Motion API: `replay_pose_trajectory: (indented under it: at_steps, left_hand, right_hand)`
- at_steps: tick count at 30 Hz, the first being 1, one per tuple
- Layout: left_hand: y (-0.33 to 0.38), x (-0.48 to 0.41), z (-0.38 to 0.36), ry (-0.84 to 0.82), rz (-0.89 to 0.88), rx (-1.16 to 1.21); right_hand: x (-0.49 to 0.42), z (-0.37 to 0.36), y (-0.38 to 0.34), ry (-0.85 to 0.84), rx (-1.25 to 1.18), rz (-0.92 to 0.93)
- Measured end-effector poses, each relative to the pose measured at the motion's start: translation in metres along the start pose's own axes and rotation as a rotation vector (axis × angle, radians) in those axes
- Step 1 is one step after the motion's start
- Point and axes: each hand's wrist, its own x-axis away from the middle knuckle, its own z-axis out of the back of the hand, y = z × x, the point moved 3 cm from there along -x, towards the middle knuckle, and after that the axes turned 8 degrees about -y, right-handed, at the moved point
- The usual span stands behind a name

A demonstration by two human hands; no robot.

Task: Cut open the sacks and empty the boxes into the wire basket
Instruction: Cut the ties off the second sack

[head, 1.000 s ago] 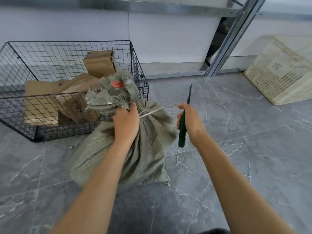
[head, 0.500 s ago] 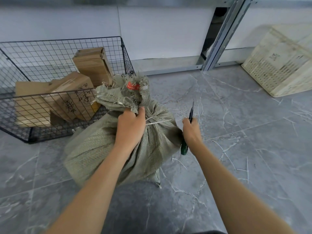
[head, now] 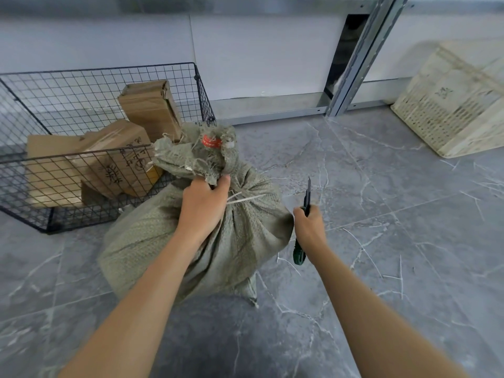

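1. Gripping the gathered neck of the sack point(head: 245, 241), the left grip point(head: 203, 205) is curled tight around the cloth.
2. The right grip point(head: 309, 227) is curled around a knife point(head: 308, 192), with the blade pointing up, just beside the sack.
3. The sack sits on the floor point(head: 395, 241), just beside the basket point(head: 109, 85), which holds boxes point(head: 150, 105).

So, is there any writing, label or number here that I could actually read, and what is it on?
Nothing here can be read clearly.
On the red tag at the neck of the sack: pale print, too blurred to read.
On the cardboard box in the wire basket: black hand-drawn marks, not legible.
On the pale woven basket: a small dark emblem, too small to read.
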Motion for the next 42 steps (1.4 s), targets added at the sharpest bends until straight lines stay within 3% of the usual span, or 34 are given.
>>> replay_pose_trajectory:
  at_steps: [10,13,18,23,30,34,42]
  left_hand:
    - [0.004,0.002,-0.002,0.046,-0.112,0.156]
    - [0.002,-0.001,-0.003,0.119,-0.076,0.210]
    - [0.004,-0.001,0.000,0.192,-0.016,0.287]
    - [0.000,-0.004,0.005,0.242,0.070,0.347]
    - [0.003,-0.001,0.008,0.235,0.063,0.389]
    - [0.003,-0.005,0.010,0.204,0.084,0.408]
    - [-0.003,-0.014,0.015,0.150,0.089,0.408]
  right_hand:
    - [0.021,-0.009,-0.060,-0.017,-0.170,0.232]
    - [0.040,-0.017,-0.082,-0.161,-0.282,0.299]
    - [0.066,-0.029,-0.101,-0.527,-0.389,0.256]
    - [0.076,-0.034,-0.104,-0.688,-0.493,0.218]
    - [0.075,-0.039,-0.107,-0.494,-0.367,0.347]
    - [0.075,-0.026,-0.114,-0.467,-0.403,0.397]
    - [0.057,0.049,-0.119,-0.323,-0.804,0.396]
